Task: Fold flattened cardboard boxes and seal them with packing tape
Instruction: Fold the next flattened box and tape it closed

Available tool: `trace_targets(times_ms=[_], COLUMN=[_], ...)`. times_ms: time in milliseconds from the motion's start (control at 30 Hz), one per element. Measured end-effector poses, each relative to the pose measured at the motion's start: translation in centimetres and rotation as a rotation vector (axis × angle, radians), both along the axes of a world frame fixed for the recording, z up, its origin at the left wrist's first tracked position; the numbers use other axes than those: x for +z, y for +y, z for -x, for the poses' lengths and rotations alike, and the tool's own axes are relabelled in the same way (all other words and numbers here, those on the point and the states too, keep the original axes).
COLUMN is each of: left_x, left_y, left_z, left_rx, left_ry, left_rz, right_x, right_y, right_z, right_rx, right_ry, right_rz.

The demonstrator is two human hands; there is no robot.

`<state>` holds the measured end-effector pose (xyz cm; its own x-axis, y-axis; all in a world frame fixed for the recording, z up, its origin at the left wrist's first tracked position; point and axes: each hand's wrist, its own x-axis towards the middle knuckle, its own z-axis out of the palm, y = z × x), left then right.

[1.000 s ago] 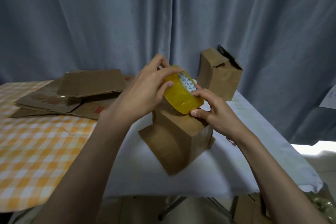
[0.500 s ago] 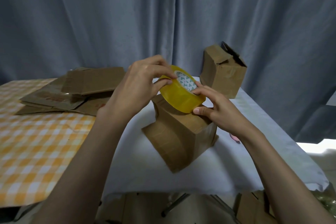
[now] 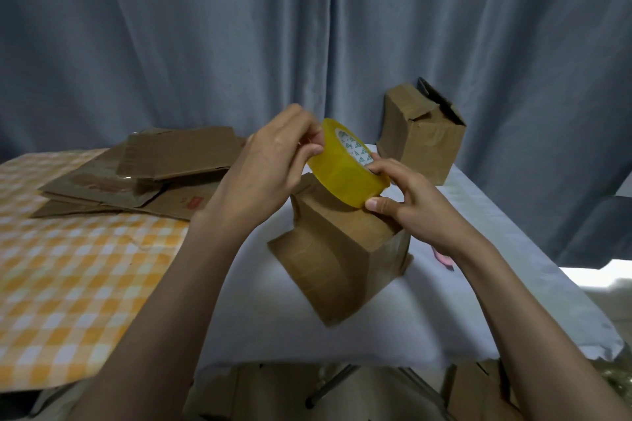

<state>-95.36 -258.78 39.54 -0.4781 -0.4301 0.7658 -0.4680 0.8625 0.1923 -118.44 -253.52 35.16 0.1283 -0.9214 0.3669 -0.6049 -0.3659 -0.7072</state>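
Note:
A folded brown cardboard box (image 3: 338,260) stands on the white cloth in the middle of the table. Just above its top I hold a yellow roll of packing tape (image 3: 345,174), tilted, its white core with green triangles facing up and right. My right hand (image 3: 407,205) grips the roll's lower right side, thumb on the outer band. My left hand (image 3: 277,171) pinches at the roll's upper left edge with thumb and forefinger. Whether a tape end is lifted I cannot tell.
A pile of flattened cardboard boxes (image 3: 164,171) lies at the back left on the orange checked cloth (image 3: 68,277). Another folded box (image 3: 424,137) stands at the back right by the grey curtain. A pink object (image 3: 444,258) peeks out beside my right wrist. More cardboard (image 3: 478,393) sits under the table.
My left fingers have curled in from lying over the roll to pinching its upper edge. The roll has stayed above the box and tilted slightly.

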Motion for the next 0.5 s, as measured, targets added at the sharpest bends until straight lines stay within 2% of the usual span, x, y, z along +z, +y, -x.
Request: trace_targets(times_ms=[233, 500], left_x=[1.0, 1.5], left_y=[0.8, -0.9], left_z=[0.3, 1.0], left_rx=[-0.021, -0.085], left_ry=[0.103, 0.31], left_rz=[-0.099, -0.371], right_x=[-0.2, 0.8], right_y=[-0.5, 0.0], right_z=[0.6, 0.1], right_rx=[-0.065, -0.058], right_ry=[0.008, -0.006], right_rz=[0.003, 0.056])
